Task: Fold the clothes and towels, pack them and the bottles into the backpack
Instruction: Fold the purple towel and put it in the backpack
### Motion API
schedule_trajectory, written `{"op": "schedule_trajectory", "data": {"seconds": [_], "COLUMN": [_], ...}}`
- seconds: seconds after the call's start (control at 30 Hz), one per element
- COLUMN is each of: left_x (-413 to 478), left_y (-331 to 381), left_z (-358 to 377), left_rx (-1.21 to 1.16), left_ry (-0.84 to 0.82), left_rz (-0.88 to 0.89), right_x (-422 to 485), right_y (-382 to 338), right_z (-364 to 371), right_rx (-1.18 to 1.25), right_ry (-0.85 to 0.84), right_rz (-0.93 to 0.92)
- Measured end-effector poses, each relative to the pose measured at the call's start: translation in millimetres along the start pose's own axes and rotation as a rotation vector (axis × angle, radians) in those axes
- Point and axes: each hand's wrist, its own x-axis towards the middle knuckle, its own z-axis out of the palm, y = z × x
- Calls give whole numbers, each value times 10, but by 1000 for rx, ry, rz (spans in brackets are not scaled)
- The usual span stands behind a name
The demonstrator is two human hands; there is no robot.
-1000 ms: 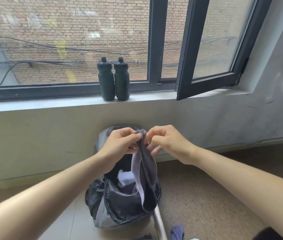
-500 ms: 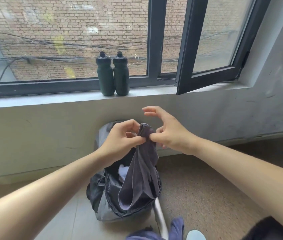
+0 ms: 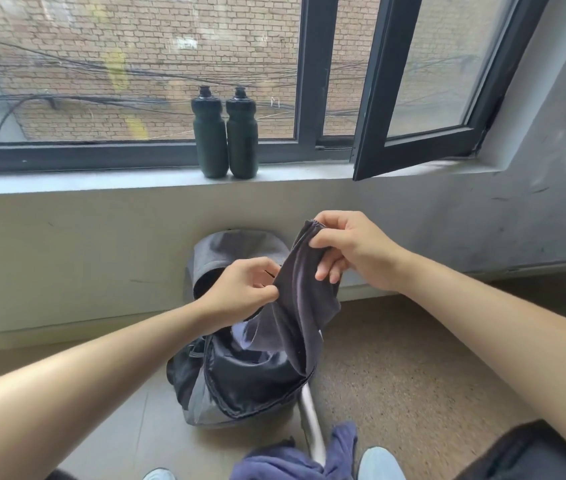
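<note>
Two pinches on the cloth [image 3: 300, 306] — left hand [image 3: 240, 289] at its side edge, right hand [image 3: 357, 251] at the top corner — it's dangling over the open backpack [image 3: 192, 408], so a slack grip probably dumps it in unfolded.

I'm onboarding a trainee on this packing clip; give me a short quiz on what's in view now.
1. True or false: both bottles stand on the windowsill.
2. How many hands hold the dark cloth? A none, B one, C two.
3. Fill in: the backpack on the floor is ___ (open or zipped shut).
Key: 1 true. 2 C: left hand and right hand both pinch it. 3 open.
</note>
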Motion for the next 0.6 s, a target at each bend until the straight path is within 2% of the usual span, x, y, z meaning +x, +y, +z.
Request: {"op": "schedule_trajectory", "data": {"seconds": [0.2, 0.3, 0.37, 0.5, 0.6], "left_x": [65, 52, 62, 168, 201], "left_y": [-229, -204, -158, -153, -192], "left_z": [145, 182, 237, 349, 324], "left_rx": [61, -80, -164, 77, 190], "left_ry": [-13, -83, -53, 173, 145], "left_rz": [-242, -194, -132, -44, -82], "right_x": [17, 24, 26, 29, 48], "right_y": [17, 33, 38, 15, -3], "right_z": [-79, -94, -85, -45, -83], "right_rx": [101, 117, 131, 141, 129], "right_ry": [84, 106, 109, 79, 140], "right_rz": [-2, 3, 0, -17, -49]}}
